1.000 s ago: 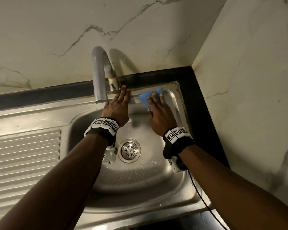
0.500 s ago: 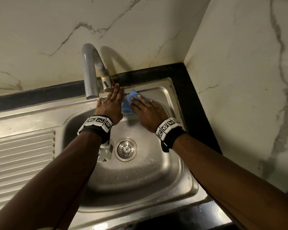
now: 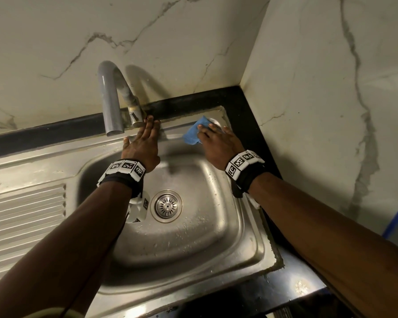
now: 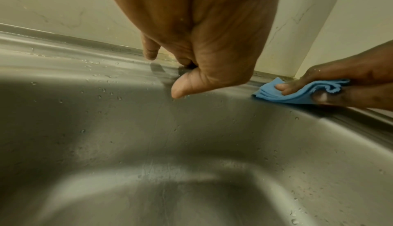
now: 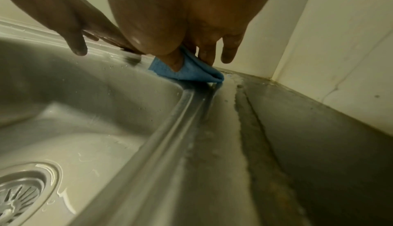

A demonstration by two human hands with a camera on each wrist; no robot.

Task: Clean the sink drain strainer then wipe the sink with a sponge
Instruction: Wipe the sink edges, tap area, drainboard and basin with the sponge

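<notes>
Head view shows the right hand (image 3: pixel 218 143) pressing a folded blue cloth (image 3: pixel 194 131) onto the back rim of the stainless steel sink (image 3: pixel 216 226), near its far right corner; the thumb and fingers pinch the folds, as the left wrist view confirms. Just to its left, the left hand (image 3: pixel 141 145) lies flat on the same rim with fingers straight and together, fingertips touching the base of the grey curved faucet (image 3: pixel 112 99). Below and between both wrists, the round drain strainer (image 3: pixel 166 205) sits seated in the wet basin floor. Beyond the right hand, black counter (image 3: pixel 246 115) meets the marble wall.
</notes>
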